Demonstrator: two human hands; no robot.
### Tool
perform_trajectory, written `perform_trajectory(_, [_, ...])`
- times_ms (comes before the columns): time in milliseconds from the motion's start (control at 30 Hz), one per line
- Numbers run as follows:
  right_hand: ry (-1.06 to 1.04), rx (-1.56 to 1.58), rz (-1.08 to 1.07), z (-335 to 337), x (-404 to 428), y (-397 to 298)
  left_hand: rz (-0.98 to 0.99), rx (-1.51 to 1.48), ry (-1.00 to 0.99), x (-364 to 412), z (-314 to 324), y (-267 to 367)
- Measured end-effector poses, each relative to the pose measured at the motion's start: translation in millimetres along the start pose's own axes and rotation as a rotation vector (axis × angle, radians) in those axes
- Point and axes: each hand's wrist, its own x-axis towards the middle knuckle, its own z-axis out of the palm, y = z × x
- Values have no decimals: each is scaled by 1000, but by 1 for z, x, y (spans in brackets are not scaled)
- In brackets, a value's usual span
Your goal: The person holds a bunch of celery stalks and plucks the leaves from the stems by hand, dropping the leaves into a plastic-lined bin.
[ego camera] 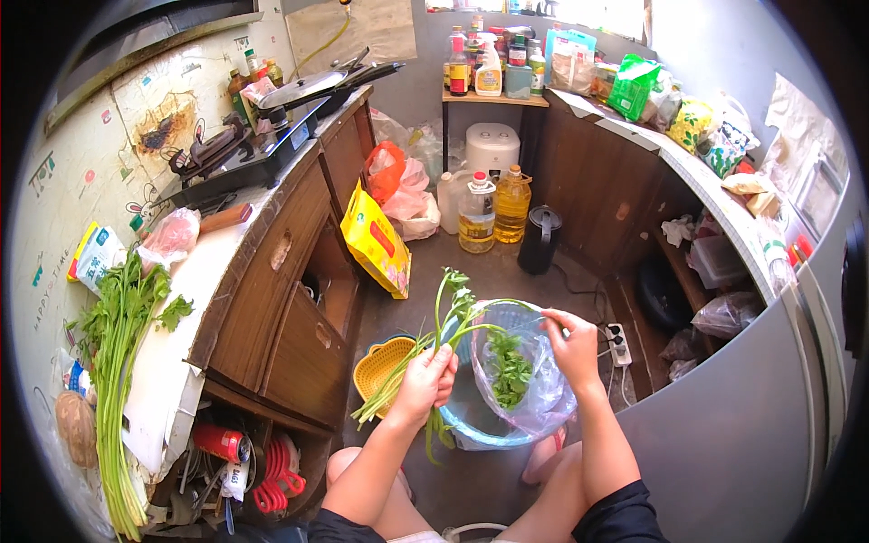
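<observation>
My left hand (429, 381) is closed around a small bunch of leafy celery stalks (445, 324), whose cut ends point down left over a yellow plastic colander (380, 363). At the upper right, my right hand (569, 339) pinches a thin stem end, or the rim of the bag just below; which one cannot be told. Beneath both hands stands a round bin lined with a light blue bag (475, 438). Inside its right part a clear plastic bag (543, 387) holds green celery leaves (509, 373). A larger celery bunch (115, 380) lies on the left counter.
A yellow packaging bag (375, 241) leans by the left cabinet. Oil bottles (512, 203) and a black lidded container (540, 241) stand on the floor ahead. A power strip (618, 345) with cords lies right of the bin. Shelves and a grey panel (719, 421) bound the right side.
</observation>
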Motion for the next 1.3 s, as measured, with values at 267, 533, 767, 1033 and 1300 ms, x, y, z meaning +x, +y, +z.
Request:
perform_trajectory(267, [194,295,253,-9,7,1,19,-71,52,3,-5,1])
perform_trajectory(533, [647,629,509,-32,15,22,12,-93,92,2,-11,2])
perform_trajectory(767, [265,348,344,-30,6,27,-4,-82,109,5,-6,1])
perform_trajectory(1033, [-156,-210,-151,2,-10,-19,-11,-101,88,4,-5,0])
perform_trajectory(1300, [-177,-297,-173,21,-15,-37,0,-90,46,5,6,-1])
